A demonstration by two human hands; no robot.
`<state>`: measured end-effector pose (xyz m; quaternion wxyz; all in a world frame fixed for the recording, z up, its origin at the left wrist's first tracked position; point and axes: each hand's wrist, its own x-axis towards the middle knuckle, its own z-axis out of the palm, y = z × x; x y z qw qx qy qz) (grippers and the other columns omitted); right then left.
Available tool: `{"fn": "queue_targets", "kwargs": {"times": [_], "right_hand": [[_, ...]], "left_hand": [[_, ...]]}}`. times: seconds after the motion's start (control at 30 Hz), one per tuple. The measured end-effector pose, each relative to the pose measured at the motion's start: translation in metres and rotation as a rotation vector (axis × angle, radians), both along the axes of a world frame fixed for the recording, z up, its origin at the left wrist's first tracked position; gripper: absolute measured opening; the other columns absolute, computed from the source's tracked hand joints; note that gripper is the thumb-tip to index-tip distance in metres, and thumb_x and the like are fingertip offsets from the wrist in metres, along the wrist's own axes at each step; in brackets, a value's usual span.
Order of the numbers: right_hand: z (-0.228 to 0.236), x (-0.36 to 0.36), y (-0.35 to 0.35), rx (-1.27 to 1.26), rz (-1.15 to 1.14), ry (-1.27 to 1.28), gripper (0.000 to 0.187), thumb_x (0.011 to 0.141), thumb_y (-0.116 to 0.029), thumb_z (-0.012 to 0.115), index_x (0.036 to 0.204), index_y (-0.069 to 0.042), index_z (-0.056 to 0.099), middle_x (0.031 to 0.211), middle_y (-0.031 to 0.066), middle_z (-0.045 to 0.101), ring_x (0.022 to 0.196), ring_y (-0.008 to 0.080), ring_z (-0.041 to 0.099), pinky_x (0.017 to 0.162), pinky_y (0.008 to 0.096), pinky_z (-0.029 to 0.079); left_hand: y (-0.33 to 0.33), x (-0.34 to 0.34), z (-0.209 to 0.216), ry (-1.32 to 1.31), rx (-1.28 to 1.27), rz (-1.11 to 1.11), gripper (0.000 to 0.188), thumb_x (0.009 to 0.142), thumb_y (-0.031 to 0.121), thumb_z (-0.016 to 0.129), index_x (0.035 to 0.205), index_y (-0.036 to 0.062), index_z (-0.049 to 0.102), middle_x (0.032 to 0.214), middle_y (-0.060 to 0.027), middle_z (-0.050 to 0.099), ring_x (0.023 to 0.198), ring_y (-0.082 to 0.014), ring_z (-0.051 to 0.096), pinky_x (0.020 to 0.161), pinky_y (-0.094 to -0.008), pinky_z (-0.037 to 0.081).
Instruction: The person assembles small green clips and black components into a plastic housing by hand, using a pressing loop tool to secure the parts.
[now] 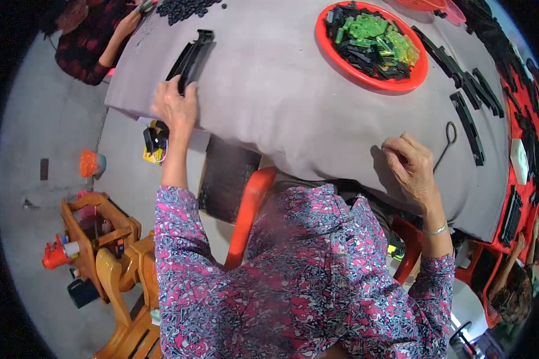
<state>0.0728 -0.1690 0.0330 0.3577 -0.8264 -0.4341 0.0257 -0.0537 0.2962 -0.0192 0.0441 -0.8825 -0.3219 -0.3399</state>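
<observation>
At the table's left side, my left hand closes around the near end of some long, narrow black plastic pieces, which lie side by side and point away from me. Toward the front right, my right hand rests with curled fingers over the cloth; what they hold, if anything, is hidden. Just right of it lies a thin metal rod with a loop, its lower end running behind my wrist. Farther right are more black plastic strips, some crossing each other.
A red round tray holds black pieces and green-yellow translucent ones. Small black parts are heaped at the far left, near another person's hand. Grey cloth covers the table. A wooden chair stands at lower left.
</observation>
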Motion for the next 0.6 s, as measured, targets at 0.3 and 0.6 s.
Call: {"fn": "queue_targets", "kwargs": {"times": [0.3,0.6], "right_hand": [[-0.011,0.022,-0.029,0.082,-0.217,-0.088,0.009,0.086,-0.006,0.066,0.092,0.000,0.068,0.079,0.0127,0.062,0.068,0.0251,0.062,0.063,0.0346,0.050],[-0.018,0.106,-0.131,-0.017,-0.847,-0.442,0.032,0.081,-0.018,0.076,0.109,-0.004,0.067,0.091,0.0087,0.066,0.080,0.0216,0.063,0.072,0.0316,0.053]], "left_hand": [[0.076,-0.023,-0.033,0.138,0.172,0.038,0.050,0.083,0.038,0.074,0.125,0.0123,0.065,0.119,-0.0188,0.062,0.112,-0.0389,0.055,0.095,-0.0515,0.044],[0.080,-0.016,-0.022,0.130,0.106,-0.015,0.046,0.087,0.038,0.071,0.121,0.0077,0.064,0.122,-0.0149,0.061,0.110,-0.0356,0.060,0.088,-0.0496,0.048]]}}
